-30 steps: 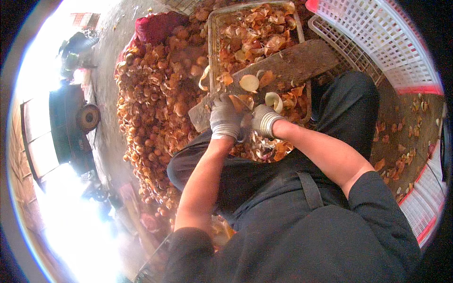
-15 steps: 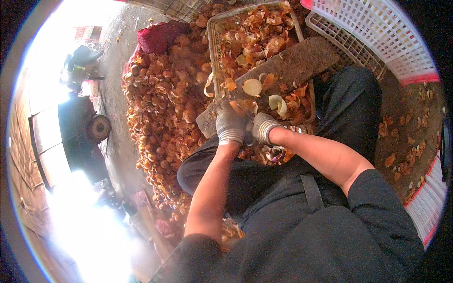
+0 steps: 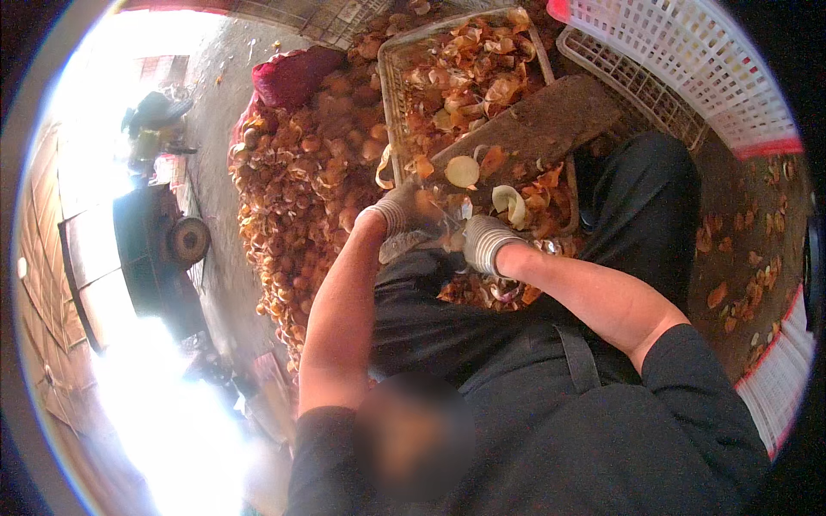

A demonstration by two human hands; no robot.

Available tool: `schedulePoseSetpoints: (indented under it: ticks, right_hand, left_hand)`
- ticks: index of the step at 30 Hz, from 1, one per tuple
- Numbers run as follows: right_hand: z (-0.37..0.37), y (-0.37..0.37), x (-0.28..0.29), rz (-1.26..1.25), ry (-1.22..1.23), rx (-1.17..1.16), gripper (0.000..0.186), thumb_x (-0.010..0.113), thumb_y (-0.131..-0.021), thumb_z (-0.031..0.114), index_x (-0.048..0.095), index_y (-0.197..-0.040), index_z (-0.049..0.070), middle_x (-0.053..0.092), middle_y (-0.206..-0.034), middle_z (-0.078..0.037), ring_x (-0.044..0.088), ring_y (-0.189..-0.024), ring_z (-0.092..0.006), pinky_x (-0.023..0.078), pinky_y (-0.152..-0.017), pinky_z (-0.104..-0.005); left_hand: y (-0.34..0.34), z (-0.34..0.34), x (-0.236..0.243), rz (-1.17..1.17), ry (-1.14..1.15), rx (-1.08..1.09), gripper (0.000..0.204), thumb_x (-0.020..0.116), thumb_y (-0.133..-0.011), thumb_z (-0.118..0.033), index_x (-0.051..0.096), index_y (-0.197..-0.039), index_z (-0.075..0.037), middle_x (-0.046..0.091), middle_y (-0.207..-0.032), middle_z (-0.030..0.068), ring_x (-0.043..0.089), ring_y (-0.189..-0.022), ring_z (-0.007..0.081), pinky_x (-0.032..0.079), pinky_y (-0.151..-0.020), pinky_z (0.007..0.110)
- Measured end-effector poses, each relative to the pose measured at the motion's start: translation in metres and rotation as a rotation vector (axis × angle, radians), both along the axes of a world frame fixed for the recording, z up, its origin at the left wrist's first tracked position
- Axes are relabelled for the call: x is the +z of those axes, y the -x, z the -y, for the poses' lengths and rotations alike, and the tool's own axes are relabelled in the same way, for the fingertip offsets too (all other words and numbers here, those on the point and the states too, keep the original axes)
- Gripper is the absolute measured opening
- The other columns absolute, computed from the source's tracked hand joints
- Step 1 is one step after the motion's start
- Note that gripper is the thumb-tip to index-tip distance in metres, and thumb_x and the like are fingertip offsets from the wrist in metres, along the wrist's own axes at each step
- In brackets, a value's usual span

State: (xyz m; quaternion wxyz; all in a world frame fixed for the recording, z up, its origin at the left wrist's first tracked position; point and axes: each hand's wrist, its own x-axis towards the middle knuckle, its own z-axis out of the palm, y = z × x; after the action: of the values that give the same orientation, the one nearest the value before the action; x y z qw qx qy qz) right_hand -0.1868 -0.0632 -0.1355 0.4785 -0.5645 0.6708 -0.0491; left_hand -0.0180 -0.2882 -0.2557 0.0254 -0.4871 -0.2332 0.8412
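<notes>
My left hand (image 3: 396,211), in a pale knit glove, is at the near left end of a dirty wooden board (image 3: 533,120). Motion smears its fingers, and a brownish-orange blur lies beside them. My gloved right hand (image 3: 485,242) is closed, just right of it over my lap; a small shiny, blade-like piece (image 3: 465,208) shows above its fingers. What it grips is mostly hidden. On the board rest a pale round onion piece (image 3: 462,172) and a curled, whitish onion layer (image 3: 508,205). The board spans a plastic crate (image 3: 389,103) holding brown onion skins (image 3: 482,73).
A big heap of brown onions (image 3: 292,189) lies to the left, with a red mesh sack (image 3: 292,76) behind it. White plastic baskets (image 3: 688,64) stand at the far right. Loose skins (image 3: 748,275) litter the right floor. A wheeled vehicle (image 3: 159,254) stands farther left.
My left hand has moved left and slightly down, away from my right hand, its forearm swinging left. My right hand stays nearly in place. The view has shifted slightly.
</notes>
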Motion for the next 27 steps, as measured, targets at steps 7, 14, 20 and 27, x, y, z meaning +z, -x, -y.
schedulePoseSetpoints:
  ticks: [7,14,20,27]
  right_hand:
    - [0.009,-0.017,-0.073,-0.054,0.007,-0.024,0.023,0.056,-0.084,0.014,0.072,-0.092,-0.001,0.069,-0.088,-0.023,0.069,-0.078,-0.0317,0.054,-0.067,-0.0396]
    - [-0.001,0.001,-0.04,-0.014,-0.06,-0.007,0.025,0.056,-0.084,0.017,0.071,-0.093,-0.001,0.069,-0.09,-0.023,0.069,-0.083,-0.0347,0.054,-0.069,-0.041]
    - [-0.017,-0.005,-0.051,-0.111,0.045,0.368,0.024,0.064,-0.078,0.018,0.071,-0.094,0.0,0.068,-0.092,-0.024,0.068,-0.09,-0.0369,0.054,-0.074,-0.0424]
    - [-0.014,-0.009,-0.029,0.118,-0.125,-0.11,0.023,0.063,-0.079,0.016,0.071,-0.096,0.003,0.068,-0.095,-0.023,0.067,-0.092,-0.0353,0.053,-0.075,-0.0426]
  left_hand:
    - [0.028,-0.02,0.018,-0.076,0.757,-0.743,0.032,0.046,-0.096,-0.035,0.055,-0.109,-0.008,0.063,-0.104,0.0097,0.06,-0.092,0.0239,0.048,-0.086,0.04]
    - [0.033,-0.06,0.067,0.087,1.182,-1.04,0.035,0.046,-0.096,-0.032,0.047,-0.116,-0.004,0.064,-0.101,0.0142,0.062,-0.088,0.026,0.05,-0.082,0.037]
    - [0.066,-0.184,0.151,1.027,1.724,-2.211,0.072,0.068,-0.082,-0.04,0.028,-0.134,-0.01,0.056,-0.103,0.0254,0.068,-0.082,0.0387,0.058,-0.062,0.043]
    - [0.052,-0.169,0.115,1.025,1.843,-1.836,0.061,0.067,-0.084,-0.037,0.035,-0.13,-0.014,0.059,-0.103,0.0284,0.067,-0.083,0.0423,0.055,-0.068,0.051]
